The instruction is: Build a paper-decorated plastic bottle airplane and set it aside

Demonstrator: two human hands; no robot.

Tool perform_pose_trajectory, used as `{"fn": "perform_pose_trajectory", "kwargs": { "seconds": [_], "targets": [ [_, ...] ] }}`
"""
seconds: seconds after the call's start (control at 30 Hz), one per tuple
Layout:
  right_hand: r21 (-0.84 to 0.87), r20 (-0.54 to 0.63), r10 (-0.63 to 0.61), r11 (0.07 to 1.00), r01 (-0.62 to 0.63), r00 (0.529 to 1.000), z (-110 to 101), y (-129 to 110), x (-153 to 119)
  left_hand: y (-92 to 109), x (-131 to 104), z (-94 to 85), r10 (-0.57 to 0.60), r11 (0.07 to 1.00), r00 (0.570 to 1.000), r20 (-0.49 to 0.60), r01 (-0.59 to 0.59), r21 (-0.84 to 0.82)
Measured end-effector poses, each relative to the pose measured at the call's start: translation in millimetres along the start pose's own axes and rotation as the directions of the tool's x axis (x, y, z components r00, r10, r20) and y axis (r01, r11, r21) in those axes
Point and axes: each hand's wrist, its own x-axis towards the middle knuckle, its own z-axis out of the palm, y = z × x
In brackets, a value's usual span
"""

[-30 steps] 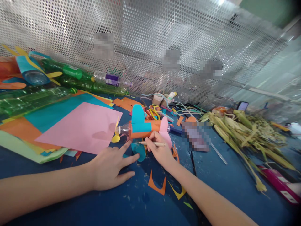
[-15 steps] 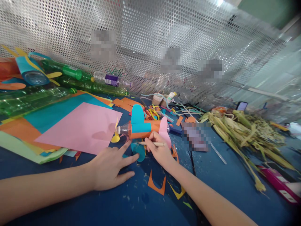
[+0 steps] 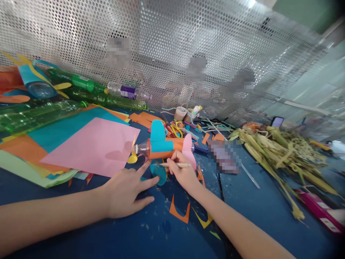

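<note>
The right hand point(image 3: 182, 172) pinches a tan pen-like tool point(image 3: 179, 165) beside the orange-wrapped bottle plane point(image 3: 161, 146); the left hand point(image 3: 129, 192) spreads wide, 1 fingertip apparently on the lower blue wing point(image 3: 161, 176).

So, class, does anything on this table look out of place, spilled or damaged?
Nothing looks plainly spilled or damaged. The husks at the right seem perhaps out of place: plant matter on a table of paper and bottles. Loose orange scraps also lie untidily near the right hand.

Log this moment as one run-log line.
Left hand: spread, partly over rounded teal paper piece | Right hand: holding slim beige pen | Beyond: orange-wrapped clear plastic bottle
</note>
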Motion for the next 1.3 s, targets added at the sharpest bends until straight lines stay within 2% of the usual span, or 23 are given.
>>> {"fn": "perform_pose_trajectory", "kwargs": {
  "seconds": [0.2, 0.77, 1.1, 1.2, 1.3],
  "targets": [
    [0.011, 0.022, -0.007, 1.000, 0.007, 1.000, 0.6, 7.4, 0.6, -1.3, -0.5, -2.1, 0.019, 1.000, 1.000, 0.015, -0.019, -0.015],
    [0.024, 0.000, 0.004, 1.000, -0.004, 1.000, 1.1, 8.0, 0.0, -1.6, -0.1, 1.7, 0.012, 1.000, 1.000, -0.003, -0.013, -0.019],
    [0.178, 0.007, -0.010, 0.984, 0.009, 1.000, 2.2, -0.3, -2.7, -1.3, 0.1, 10.2, 0.001, 1.000, 0.998, -0.066, -0.001, -0.008],
    [0.181, -0.001, 0.007, 0.983, -0.007, 1.000, 2.2, -0.6, -3.1, -0.5, 0.6, 11.5, -0.020, 1.000, 0.997, -0.074, 0.021, 0.007],
    [0.155, 0.042, -0.007, 0.988, 0.001, 0.999, 1.3, -0.1, -3.2, -1.6, 0.3, 9.5, 0.000, 1.000, 0.999, -0.051, 0.000, -0.001]
  ]
}}
